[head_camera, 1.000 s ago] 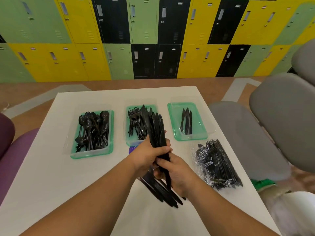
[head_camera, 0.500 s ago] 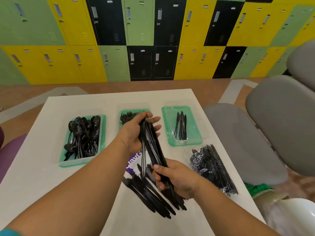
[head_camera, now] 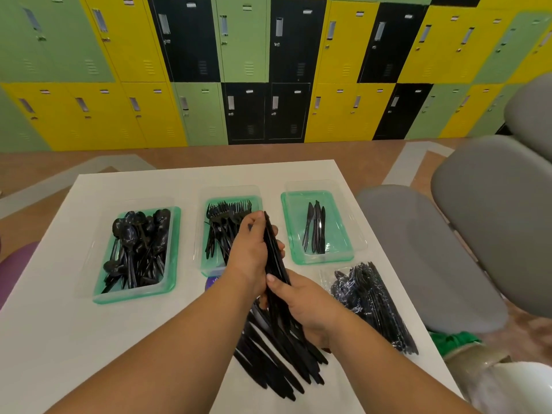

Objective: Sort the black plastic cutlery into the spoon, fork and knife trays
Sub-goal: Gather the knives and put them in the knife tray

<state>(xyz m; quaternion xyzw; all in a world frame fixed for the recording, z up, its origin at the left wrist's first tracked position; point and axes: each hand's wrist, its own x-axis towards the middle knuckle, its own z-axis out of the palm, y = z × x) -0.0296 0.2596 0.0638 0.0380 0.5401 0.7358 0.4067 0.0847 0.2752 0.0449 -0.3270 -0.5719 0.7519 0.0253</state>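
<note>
— Where's the bundle of knives?

— Lifted above the middle of the table, in front of the fork tray. Its long axis runs from the near edge to the far edge, with the upper end leaning a little left.

— Blades up?

— Can't tell, it's one black mass.

— And the fingers?

— The left hand wraps the upper part, its fingertips curling round on the right side. The right hand grips lower down, thumb pressed on top and fingers curled beneath.

— The rest?

— Loose knives lie fanned out toward the near edge, under the wrists. The spoon tray is on the far left and the knife tray, holding a few knives lengthwise, on the far right. Bagged cutlery lies along the right edge
</note>
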